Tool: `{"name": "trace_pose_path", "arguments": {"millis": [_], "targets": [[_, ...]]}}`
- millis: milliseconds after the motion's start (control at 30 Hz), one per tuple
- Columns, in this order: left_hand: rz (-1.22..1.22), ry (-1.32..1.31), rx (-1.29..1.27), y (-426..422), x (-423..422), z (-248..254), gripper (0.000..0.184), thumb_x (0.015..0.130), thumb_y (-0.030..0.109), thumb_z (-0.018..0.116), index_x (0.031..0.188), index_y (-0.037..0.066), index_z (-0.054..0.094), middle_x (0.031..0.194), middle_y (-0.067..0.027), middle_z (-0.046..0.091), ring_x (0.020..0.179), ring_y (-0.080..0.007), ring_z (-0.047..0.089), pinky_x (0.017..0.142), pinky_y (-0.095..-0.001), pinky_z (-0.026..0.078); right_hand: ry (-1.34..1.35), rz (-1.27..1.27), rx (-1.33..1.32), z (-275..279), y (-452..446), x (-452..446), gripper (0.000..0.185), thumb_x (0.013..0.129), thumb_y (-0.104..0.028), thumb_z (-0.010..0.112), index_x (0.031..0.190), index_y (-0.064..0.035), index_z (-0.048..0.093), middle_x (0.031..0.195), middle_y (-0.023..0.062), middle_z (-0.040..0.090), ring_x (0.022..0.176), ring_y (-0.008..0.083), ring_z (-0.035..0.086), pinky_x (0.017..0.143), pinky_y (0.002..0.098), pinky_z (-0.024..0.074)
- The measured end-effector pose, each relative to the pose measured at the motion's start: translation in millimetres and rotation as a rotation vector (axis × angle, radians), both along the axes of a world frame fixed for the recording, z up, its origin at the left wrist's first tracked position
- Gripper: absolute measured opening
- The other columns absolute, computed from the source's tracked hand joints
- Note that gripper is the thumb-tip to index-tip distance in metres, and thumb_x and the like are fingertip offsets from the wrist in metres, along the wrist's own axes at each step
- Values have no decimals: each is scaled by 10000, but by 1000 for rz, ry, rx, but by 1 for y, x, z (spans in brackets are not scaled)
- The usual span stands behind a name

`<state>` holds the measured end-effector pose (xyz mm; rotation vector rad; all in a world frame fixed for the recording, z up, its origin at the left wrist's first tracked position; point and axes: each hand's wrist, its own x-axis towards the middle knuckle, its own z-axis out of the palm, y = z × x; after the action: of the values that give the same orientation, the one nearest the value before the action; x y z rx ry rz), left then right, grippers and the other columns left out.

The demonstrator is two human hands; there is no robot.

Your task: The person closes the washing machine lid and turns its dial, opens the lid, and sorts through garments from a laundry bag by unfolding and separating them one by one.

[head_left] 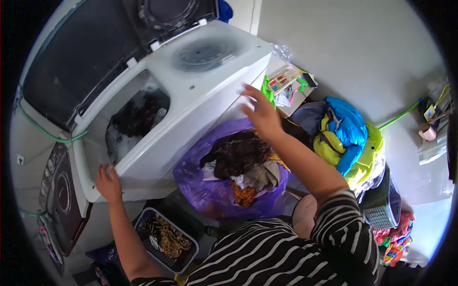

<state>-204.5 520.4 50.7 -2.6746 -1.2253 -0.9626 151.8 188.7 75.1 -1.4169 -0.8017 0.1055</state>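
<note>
A white twin-tub washing machine [162, 148] stands before me with its dark lids raised. Inside its wash tub, dark wet laundry [138, 112] lies in foamy water. My left hand [109, 183] rests on the near left corner of the machine's rim, fingers stretched out and holding nothing. Over the right part of the machine's front hangs my right hand [261, 114], empty, its fingers apart and slightly smeared by motion. Below that hand, a purple plastic bag [191, 190] lies open around a heap of dark, beige and orange-patterned clothes [243, 162].
A plastic basket [193, 255] with patterned cloth sits by my feet. To the right are blue and yellow-green clothes [350, 124], a grey-green basket [379, 205] and red cloths [398, 238]. A green hose [36, 121] reaches the machine's left edge. Small items crowd a shelf [296, 102].
</note>
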Motion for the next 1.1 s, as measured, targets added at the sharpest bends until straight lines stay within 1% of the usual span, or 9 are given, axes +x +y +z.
{"name": "trace_pose_path", "arguments": {"millis": [67, 167, 267, 367, 533, 633, 700, 833, 1100], "targets": [[68, 105, 92, 6, 1, -6, 289, 843, 260, 453, 1043, 85, 566, 1099, -83, 578, 931, -307, 547, 793, -360, 411, 277, -323, -34, -40, -83, 22, 175, 801, -45, 562, 975, -35, 558, 1006, 63, 582, 879, 173, 544, 804, 262, 421], [69, 101, 91, 7, 3, -6, 285, 841, 243, 438, 1035, 87, 577, 1073, -77, 594, 894, -312, 557, 770, -366, 416, 19, -783, -452, -185, -212, 21, 133, 792, -129, 544, 879, -30, 558, 806, 102, 582, 697, 217, 528, 648, 305, 432], [97, 103, 80, 6, 5, -8, 282, 844, 232, 428, 1018, 75, 586, 1033, -84, 607, 862, -317, 564, 749, -369, 421, 24, -393, -1286, -313, -325, -56, 182, 746, -188, 508, 803, -25, 564, 776, 160, 570, 680, 353, 533, 555, 427, 434], [94, 107, 63, 6, 4, -5, 286, 849, 230, 415, 997, 63, 594, 993, -93, 616, 833, -325, 569, 724, -371, 428, 154, -637, -1553, -359, -355, -156, 280, 734, -247, 523, 927, -47, 560, 1193, 167, 430, 1167, 363, 339, 959, 479, 288], [74, 110, 37, 5, 2, -4, 295, 855, 236, 404, 963, 46, 603, 959, -106, 618, 800, -340, 568, 695, -382, 434, -147, -783, -1404, -371, -360, -182, 328, 738, -244, 535, 992, -38, 546, 1205, 192, 430, 1128, 362, 407, 910, 469, 359], [62, 163, 94, 22, -10, -13, 308, 862, 246, 394, 954, 39, 603, 939, -119, 615, 780, -348, 566, 679, -393, 433, 527, -830, -1296, -326, -352, -196, 349, 760, -241, 544, 1044, -38, 534, 1225, 214, 422, 1067, 362, 476, 845, 467, 423], [102, 168, 26, 17, -7, -10, 320, 868, 255, 384, 951, 36, 602, 938, -128, 612, 776, -356, 560, 675, -397, 428, 1262, -1274, -1355, -316, -357, -211, 384, 789, -244, 540, 1126, -63, 509, 1210, 172, 472, 1032, 349, 516, 801, 438, 461], [93, 170, 40, 16, -1, -9, 336, 874, 269, 372, 953, 36, 601, 934, -134, 611, 774, -358, 557, 672, -400, 425, 1577, -1511, -425, -372, -382, -240, 395, 805, -267, 534, 1154, -85, 502, 1203, 127, 498, 1063, 337, 503, 829, 429, 446], [111, 179, -4, -33, 16, 13, 369, 886, 298, 356, 968, 33, 600, 935, -144, 609, 792, -361, 550, 688, -403, 420, 1760, -1275, 175, -398, -446, -298, 455, 812, -356, 550, 1189, -109, 488, 1195, 97, 518, 1108, 314, 475, 872, 431, 409]]}}
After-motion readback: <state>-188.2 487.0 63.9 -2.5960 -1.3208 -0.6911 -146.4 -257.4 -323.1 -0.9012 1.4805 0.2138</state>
